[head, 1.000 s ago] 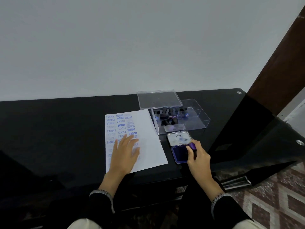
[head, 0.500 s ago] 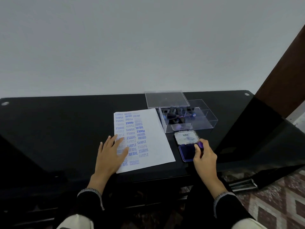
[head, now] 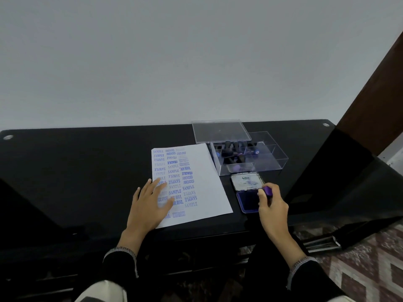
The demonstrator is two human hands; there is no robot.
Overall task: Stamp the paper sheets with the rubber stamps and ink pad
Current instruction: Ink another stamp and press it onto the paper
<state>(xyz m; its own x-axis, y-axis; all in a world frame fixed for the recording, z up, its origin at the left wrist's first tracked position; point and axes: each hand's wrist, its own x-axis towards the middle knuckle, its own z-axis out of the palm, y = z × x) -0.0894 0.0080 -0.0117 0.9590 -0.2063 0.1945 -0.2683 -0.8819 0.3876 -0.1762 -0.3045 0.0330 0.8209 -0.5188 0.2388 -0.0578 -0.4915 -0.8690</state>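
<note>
My left hand (head: 150, 205) has slid down and left on the paper sheet (head: 202, 184) over the last second, off the middle of the stamped columns, fingers spread flat, pressing the lower left part. That uncovers the AIR MAIL, SAMPLE and EXPRESS marks near the bottom, so I judge the sheet mostly filled on its left two thirds, with the right strip blank for the coming print.

My right hand (head: 272, 205) has stayed over the ink pad (head: 248, 201), its grip pinching the purple rubber stamp (head: 267, 191) at the pad's right edge. Whether the stamp face touches the ink I cannot tell; I take this as the inking step.

The pad's open lid (head: 246, 182) lies just behind it. Behind that stands the clear stamp box (head: 268, 158) with more stamps inside, its loose cover (head: 220, 130) leaning at the back.

The sheet's near corner lies close to the front edge of the black bench (head: 65, 171); the pad is near that edge too. Open bench lies well to the left; between sheet and pad the gap is narrow.
</note>
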